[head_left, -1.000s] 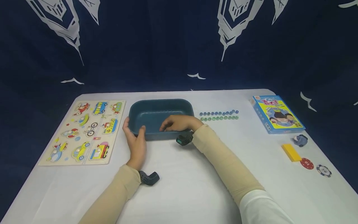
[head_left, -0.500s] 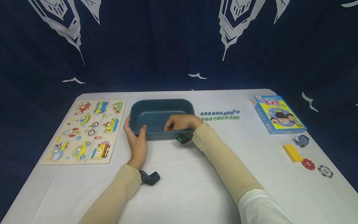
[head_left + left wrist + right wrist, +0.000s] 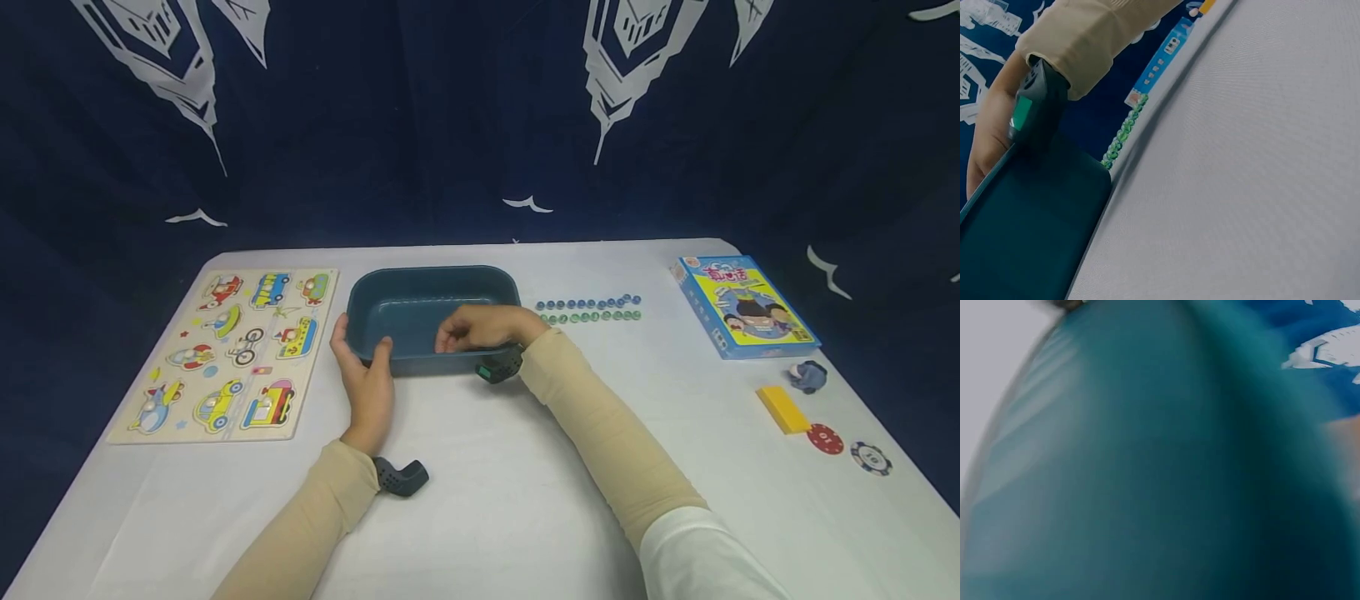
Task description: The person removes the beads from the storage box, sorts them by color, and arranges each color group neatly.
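Observation:
A dark teal rectangular tub (image 3: 405, 321) stands on the white table. My left hand (image 3: 367, 392) holds its near left corner, thumb at the front wall and fingers along the left side. Over the tub's near right part is my right hand (image 3: 480, 327), its fingers bent down inside the front wall. Whatever lies at those fingertips is hidden. To the right of the tub run a row of blue glass beads (image 3: 588, 303) and, nearer, a row of green glass beads (image 3: 590, 317). The right wrist view shows mostly the tub's blurred wall (image 3: 1135, 456).
At the left lies a wooden vehicle puzzle board (image 3: 225, 354). On the right are a blue and yellow game box (image 3: 746, 307), a small blue-grey figure (image 3: 807, 377), a yellow block (image 3: 783, 409), a red chip (image 3: 825, 439) and a black and white chip (image 3: 871, 458).
The right hand's fingers have shifted slightly inside the tub. The left hand, tub and bead rows look unchanged.

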{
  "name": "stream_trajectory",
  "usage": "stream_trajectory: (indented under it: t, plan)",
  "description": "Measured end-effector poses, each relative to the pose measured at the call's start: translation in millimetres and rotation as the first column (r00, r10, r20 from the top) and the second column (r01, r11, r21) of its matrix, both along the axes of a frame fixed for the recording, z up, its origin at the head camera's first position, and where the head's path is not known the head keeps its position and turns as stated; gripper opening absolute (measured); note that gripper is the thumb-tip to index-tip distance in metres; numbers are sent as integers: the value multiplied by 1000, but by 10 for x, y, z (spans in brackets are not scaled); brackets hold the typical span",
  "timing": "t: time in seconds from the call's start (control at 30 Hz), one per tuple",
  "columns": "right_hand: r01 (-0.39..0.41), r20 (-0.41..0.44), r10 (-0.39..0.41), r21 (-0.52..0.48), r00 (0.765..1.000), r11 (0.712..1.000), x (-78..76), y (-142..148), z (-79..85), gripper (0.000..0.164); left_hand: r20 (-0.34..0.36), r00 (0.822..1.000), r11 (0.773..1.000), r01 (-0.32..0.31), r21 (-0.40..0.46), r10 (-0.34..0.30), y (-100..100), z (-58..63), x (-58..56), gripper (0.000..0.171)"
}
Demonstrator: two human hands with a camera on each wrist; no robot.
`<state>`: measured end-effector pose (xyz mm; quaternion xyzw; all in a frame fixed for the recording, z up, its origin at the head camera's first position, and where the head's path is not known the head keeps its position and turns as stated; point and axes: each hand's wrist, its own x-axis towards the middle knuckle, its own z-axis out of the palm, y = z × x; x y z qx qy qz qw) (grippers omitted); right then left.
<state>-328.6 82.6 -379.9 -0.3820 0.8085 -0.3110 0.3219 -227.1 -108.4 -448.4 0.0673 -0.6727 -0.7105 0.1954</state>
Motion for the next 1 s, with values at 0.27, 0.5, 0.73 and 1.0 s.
stream_trajectory:
  t: [0.27,0.5,0.73,1.0]
  plan:
    - [162,157,-121,-281,980,946,81,307,206,23,10,1000,1000,5,-9,-5,32,18,-5,67]
    - [263,168,-210,-419,963,869,180,713,336,22,24,1000,1000,1,-5,0,15,30,18,67]
    - [531,137,-549,-524,825,666,200,1299,341,16,31,999,1000,5,-11,-5,8,31,34,67]
    - [707,129,-852,-627,507,326,207,1874,152,22,49,999,1000,21,6,-21,25,99,59,69]
